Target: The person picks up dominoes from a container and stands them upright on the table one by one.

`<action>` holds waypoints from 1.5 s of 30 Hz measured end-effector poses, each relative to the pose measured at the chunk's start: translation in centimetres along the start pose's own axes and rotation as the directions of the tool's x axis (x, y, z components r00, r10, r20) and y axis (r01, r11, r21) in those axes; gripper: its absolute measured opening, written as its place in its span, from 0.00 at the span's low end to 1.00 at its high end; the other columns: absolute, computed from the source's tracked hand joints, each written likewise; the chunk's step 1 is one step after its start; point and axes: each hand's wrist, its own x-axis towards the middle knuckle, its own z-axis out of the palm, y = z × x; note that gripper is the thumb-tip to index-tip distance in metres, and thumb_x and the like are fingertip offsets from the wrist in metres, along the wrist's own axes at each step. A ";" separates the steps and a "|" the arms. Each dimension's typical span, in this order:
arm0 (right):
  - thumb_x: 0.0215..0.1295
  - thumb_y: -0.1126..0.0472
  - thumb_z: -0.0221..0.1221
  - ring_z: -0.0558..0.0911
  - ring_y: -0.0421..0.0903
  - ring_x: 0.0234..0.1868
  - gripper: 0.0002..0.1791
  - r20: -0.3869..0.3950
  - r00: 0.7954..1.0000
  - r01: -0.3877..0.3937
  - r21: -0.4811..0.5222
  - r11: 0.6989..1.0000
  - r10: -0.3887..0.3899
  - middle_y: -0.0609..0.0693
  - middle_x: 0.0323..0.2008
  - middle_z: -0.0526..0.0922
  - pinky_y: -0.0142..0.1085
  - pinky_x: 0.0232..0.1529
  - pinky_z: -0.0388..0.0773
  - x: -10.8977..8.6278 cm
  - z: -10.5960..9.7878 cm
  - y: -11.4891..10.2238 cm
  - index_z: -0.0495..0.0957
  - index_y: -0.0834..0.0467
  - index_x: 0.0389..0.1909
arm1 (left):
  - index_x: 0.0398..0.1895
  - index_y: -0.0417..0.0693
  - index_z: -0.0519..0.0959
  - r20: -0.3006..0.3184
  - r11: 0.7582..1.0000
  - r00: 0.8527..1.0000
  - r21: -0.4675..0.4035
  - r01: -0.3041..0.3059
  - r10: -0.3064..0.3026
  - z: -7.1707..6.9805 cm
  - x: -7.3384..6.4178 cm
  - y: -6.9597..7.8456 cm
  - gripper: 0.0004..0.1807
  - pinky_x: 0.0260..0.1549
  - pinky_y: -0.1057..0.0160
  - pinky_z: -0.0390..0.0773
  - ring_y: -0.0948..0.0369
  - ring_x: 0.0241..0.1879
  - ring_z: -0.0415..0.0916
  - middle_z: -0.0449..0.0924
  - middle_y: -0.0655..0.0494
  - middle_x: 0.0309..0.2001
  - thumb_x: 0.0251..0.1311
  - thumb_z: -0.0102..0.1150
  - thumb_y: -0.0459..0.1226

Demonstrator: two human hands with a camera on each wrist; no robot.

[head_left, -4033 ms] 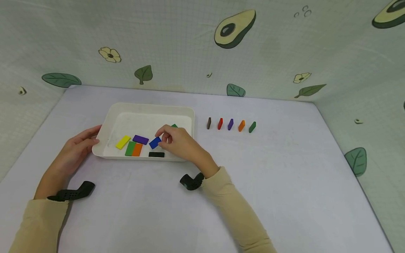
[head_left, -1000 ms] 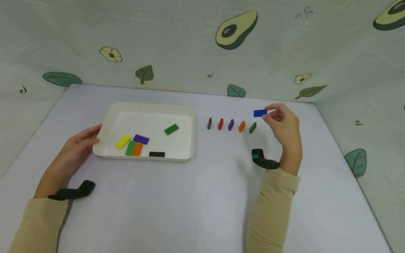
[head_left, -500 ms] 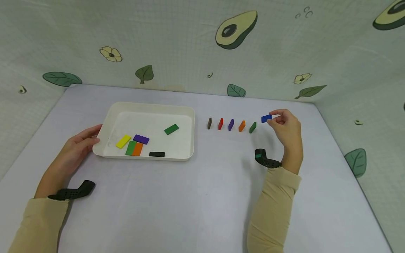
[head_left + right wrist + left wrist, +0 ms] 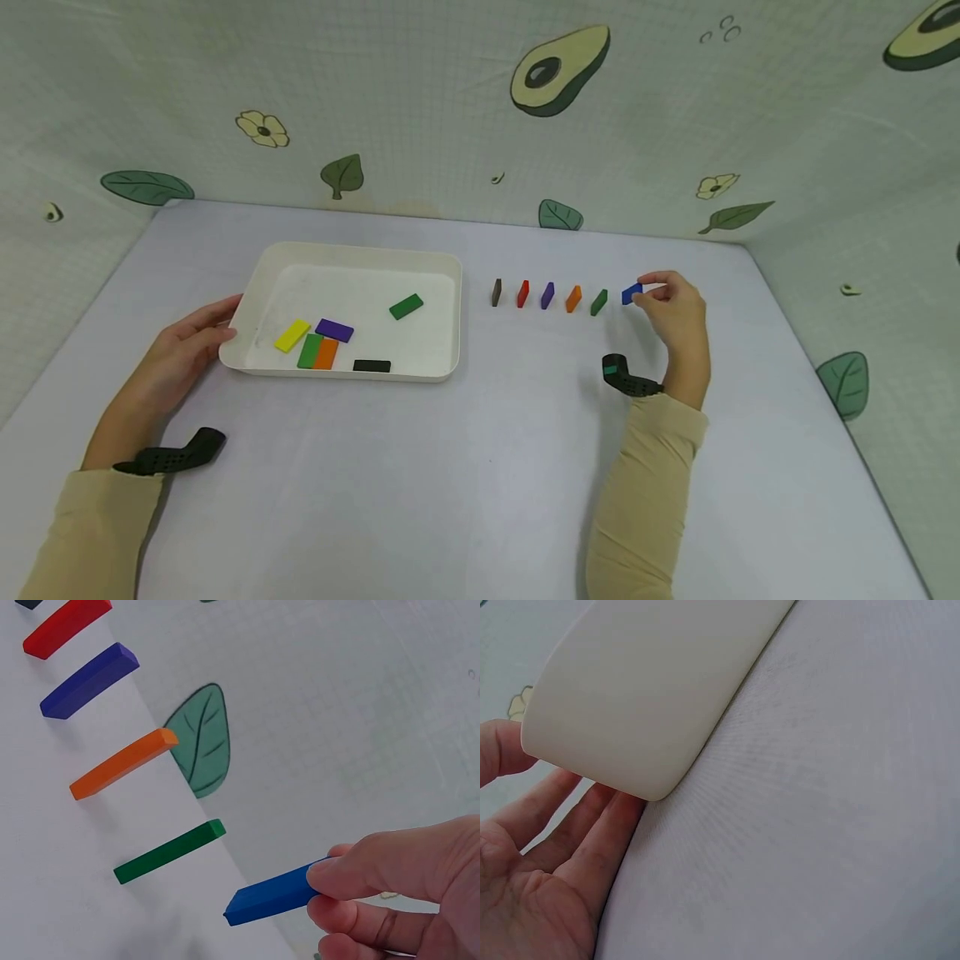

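Observation:
My right hand [image 4: 677, 325] pinches a blue domino [image 4: 271, 895] between thumb and fingers, at the right end of a row of upright dominoes. Nearest to it stands a green domino [image 4: 169, 851], a gap apart. Farther left in the row come an orange domino [image 4: 573, 299], a purple domino [image 4: 548, 296], a red domino [image 4: 522, 294] and a dark brown domino [image 4: 497, 292]. With fairly straight fingers, my left hand [image 4: 168, 362] touches the left end of a white tray [image 4: 360, 257].
Inside the tray lie loose dominoes: yellow [image 4: 292, 336], purple [image 4: 334, 330], light green [image 4: 310, 352], orange [image 4: 326, 354], black [image 4: 372, 366] and dark green [image 4: 407, 307]. A patterned cloth wall [image 4: 435, 108] rises behind the white table [image 4: 420, 500].
My right hand took the blue domino out of the tray and carried it right, past the row. In the last second it has come lower, beside the green domino. The left hand stays put.

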 end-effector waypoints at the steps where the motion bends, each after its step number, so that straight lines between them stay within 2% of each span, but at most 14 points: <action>1: 0.65 0.57 0.54 0.68 0.44 0.35 0.19 0.003 1.000 -0.004 -0.003 1.000 0.004 0.50 0.37 0.72 0.35 0.33 0.65 0.1 0.1 0.1 0.71 0.57 0.56 | 0.71 0.49 0.54 0.002 1.000 1.000 -0.002 0.000 0.000 0.0 0.0 0.0 0.30 0.45 0.85 0.67 0.81 0.53 0.65 0.58 0.63 0.66 0.68 0.47 0.38; 11: 0.63 0.60 0.53 0.68 0.44 0.34 0.20 0.018 1.000 -0.017 -0.020 1.000 0.017 0.52 0.36 0.71 0.33 0.32 0.65 0.7 0.8 1.0 0.71 0.61 0.55 | 0.71 0.48 0.55 0.008 1.000 1.000 -0.013 -0.003 0.003 0.1 0.0 0.2 0.30 0.45 0.85 0.68 0.80 0.53 0.65 0.59 0.63 0.65 0.68 0.47 0.37; 20: 0.62 0.61 0.51 0.69 0.45 0.36 0.21 0.022 0.999 -0.045 -0.017 0.999 0.046 0.54 0.39 0.72 0.33 0.33 0.65 1.0 1.4 1.2 0.72 0.61 0.56 | 0.71 0.51 0.55 0.006 1.000 1.000 0.004 -0.001 0.001 0.1 0.0 0.2 0.29 0.45 0.85 0.68 0.81 0.53 0.65 0.55 0.61 0.69 0.68 0.46 0.38; 31: 0.64 0.59 0.50 0.70 0.48 0.39 0.21 -0.001 0.998 -0.063 -0.015 0.998 0.063 0.57 0.43 0.73 0.34 0.35 0.66 0.9 1.3 1.2 0.71 0.61 0.57 | 0.71 0.51 0.55 -0.001 1.000 1.000 0.016 0.012 -0.012 0.2 0.0 0.4 0.29 0.45 0.86 0.67 0.82 0.52 0.65 0.55 0.62 0.69 0.68 0.47 0.38; 45: 0.63 0.59 0.50 0.69 0.47 0.39 0.22 0.024 0.997 -0.069 -0.003 0.998 0.069 0.55 0.43 0.73 0.34 0.36 0.65 1.0 1.3 1.3 0.70 0.60 0.58 | 0.71 0.51 0.55 -0.001 1.000 1.000 0.014 0.005 -0.005 0.1 -0.1 0.4 0.29 0.45 0.86 0.67 0.81 0.52 0.65 0.55 0.61 0.69 0.68 0.47 0.38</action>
